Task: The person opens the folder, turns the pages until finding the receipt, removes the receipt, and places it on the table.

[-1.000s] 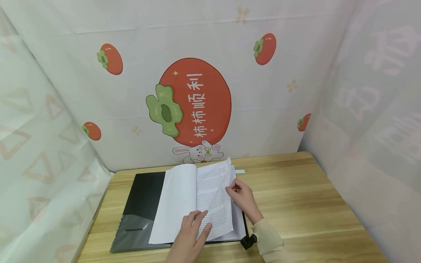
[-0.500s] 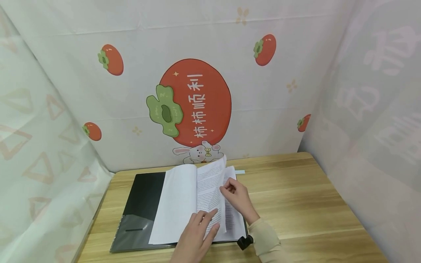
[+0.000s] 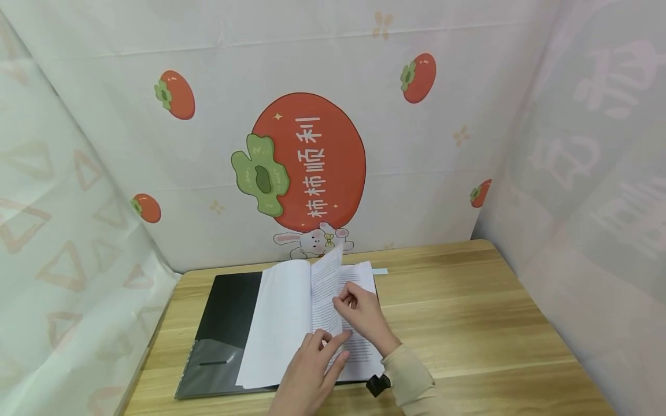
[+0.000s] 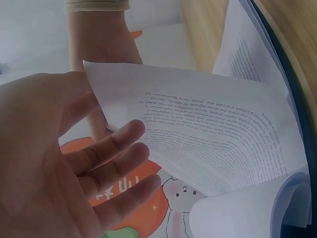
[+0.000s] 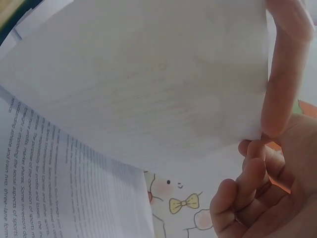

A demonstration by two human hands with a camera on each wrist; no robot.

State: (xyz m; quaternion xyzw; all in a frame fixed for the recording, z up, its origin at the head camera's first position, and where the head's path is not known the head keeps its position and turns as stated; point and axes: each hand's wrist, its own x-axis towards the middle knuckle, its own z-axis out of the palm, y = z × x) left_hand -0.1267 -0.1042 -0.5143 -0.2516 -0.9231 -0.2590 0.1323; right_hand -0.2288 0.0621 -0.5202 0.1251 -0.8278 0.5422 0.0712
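A black folder point(image 3: 229, 300) lies spread on the table, with a stack of white pages inside; several turned pages point(image 3: 278, 323) curve over to the left. One printed page point(image 3: 325, 283) stands raised near the middle, bent toward the left. My right hand point(image 3: 364, 315) pinches this page's outer edge between thumb and fingers; the right wrist view shows the page's pale back point(image 5: 138, 74) and the curled fingers point(image 5: 247, 173). My left hand point(image 3: 309, 370) is by the page's lower part, its fingers point(image 4: 119, 144) loosely extended. Whether they touch the page is unclear.
The wooden table point(image 3: 458, 312) extends to the right of the folder. A pale tab point(image 3: 381, 271) sticks out at the pages' top right. Behind rises a white cloth point(image 3: 426, 202) printed with persimmons, and similar cloth hangs at both sides.
My right hand has drawn the pinched page leftward, so it stands steeper and more of the printed page beneath shows. My left hand has shifted slightly right.
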